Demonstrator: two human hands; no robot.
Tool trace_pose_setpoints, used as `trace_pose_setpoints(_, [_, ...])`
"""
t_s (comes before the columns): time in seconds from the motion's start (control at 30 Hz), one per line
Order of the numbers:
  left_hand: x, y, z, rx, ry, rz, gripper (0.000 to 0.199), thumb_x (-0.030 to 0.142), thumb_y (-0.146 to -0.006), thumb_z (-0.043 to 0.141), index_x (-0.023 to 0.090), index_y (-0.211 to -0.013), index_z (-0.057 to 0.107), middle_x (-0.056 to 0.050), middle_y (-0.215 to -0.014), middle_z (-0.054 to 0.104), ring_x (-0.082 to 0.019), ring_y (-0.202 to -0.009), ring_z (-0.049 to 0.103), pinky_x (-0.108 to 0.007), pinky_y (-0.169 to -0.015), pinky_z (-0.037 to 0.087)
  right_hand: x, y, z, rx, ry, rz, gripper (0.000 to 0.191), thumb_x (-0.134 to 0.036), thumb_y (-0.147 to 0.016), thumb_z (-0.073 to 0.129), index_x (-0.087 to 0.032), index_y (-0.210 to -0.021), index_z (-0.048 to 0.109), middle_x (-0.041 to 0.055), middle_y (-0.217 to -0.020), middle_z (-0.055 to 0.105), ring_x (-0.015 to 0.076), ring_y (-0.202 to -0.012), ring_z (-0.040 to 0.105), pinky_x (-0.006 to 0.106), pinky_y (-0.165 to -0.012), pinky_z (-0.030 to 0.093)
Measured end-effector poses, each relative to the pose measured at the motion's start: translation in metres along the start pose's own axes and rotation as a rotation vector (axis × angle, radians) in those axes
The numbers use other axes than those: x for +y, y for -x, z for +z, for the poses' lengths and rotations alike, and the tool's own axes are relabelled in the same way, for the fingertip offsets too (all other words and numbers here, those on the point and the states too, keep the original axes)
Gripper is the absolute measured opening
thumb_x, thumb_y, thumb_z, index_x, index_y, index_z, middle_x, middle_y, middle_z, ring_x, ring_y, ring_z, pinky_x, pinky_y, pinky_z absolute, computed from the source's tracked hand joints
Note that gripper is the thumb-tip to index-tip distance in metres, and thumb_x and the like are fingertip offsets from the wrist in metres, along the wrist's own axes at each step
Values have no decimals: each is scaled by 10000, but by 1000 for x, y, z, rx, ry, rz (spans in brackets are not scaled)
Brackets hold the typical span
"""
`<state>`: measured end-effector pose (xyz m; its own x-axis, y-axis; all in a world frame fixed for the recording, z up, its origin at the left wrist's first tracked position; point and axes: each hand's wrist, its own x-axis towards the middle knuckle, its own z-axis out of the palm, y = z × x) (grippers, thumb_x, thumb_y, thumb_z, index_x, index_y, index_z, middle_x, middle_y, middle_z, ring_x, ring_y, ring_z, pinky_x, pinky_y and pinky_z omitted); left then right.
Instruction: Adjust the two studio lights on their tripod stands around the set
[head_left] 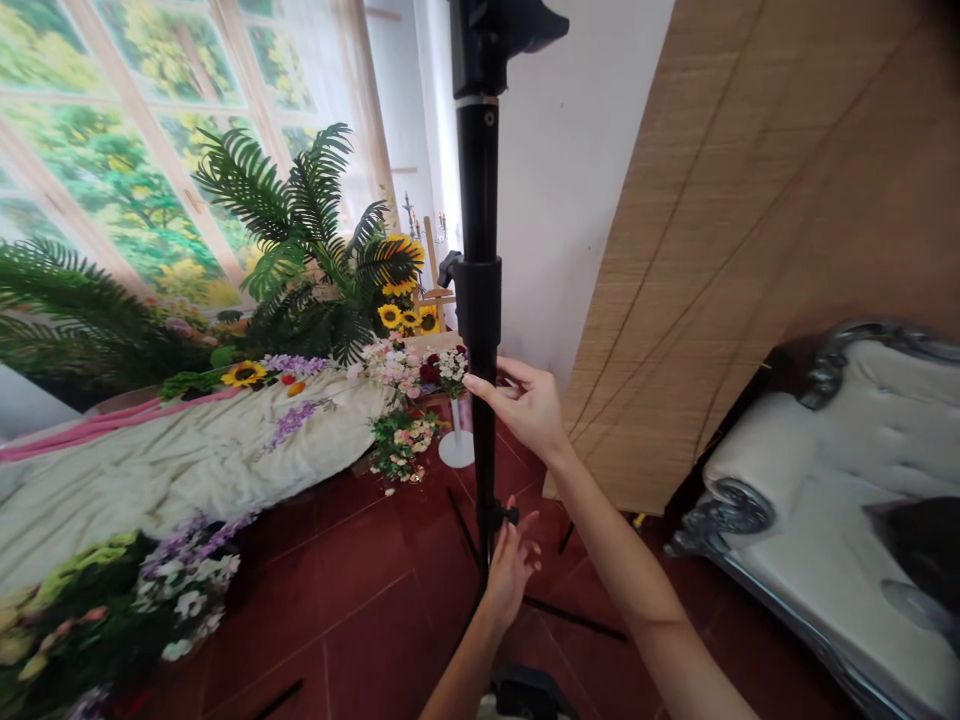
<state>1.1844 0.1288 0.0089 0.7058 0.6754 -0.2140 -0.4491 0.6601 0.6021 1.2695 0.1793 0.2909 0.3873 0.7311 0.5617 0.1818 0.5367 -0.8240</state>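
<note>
A black light stand point(478, 190) rises upright through the middle of the view, its legs spread over the floor. My right hand point(529, 408) is closed around the pole just below the middle collar point(480, 300), thumb in front and fingers partly hidden behind. Lower down, my left hand point(508, 570) pinches a small black knob point(511, 516) on the stand's lower collar, with its other fingers loosely curled. Another knob point(448, 268) sticks out to the left of the middle collar. The top of the stand is cut off by the frame edge.
A cloth-draped platform point(330, 440) with artificial flowers lies left, before palm fronds point(300, 220) and a window-scene backdrop point(112, 150). More flowers point(187, 590) stand lower left. A white tufted sofa point(847, 500) is right, near a woven blind point(675, 250). Stand legs point(574, 618) cross the red tiles.
</note>
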Motion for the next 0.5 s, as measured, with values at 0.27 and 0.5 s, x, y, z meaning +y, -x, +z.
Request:
trace_pose_setpoints(0.27, [-12,-13,-8,13,-70,89,640,548,-826,607,236,-1360,443,-44,-833,683,-104,-637,568,-234,-618,434,-2,1,1,15,52,-30,396,-449,-730,742,-172,-1014,741,61,-998,740,201,-867,687,327,-757,622])
trace_pose_setpoints(0.5, [-8,-7,-4,-2,71,23,619,496,-819,647,324,-1375,434,-92,-1181,668,-104,-707,598,-262,-701,477,-2,1,2,35,79,-22,425,-480,-698,759,-170,-988,744,59,-952,741,205,-833,686,334,-721,628])
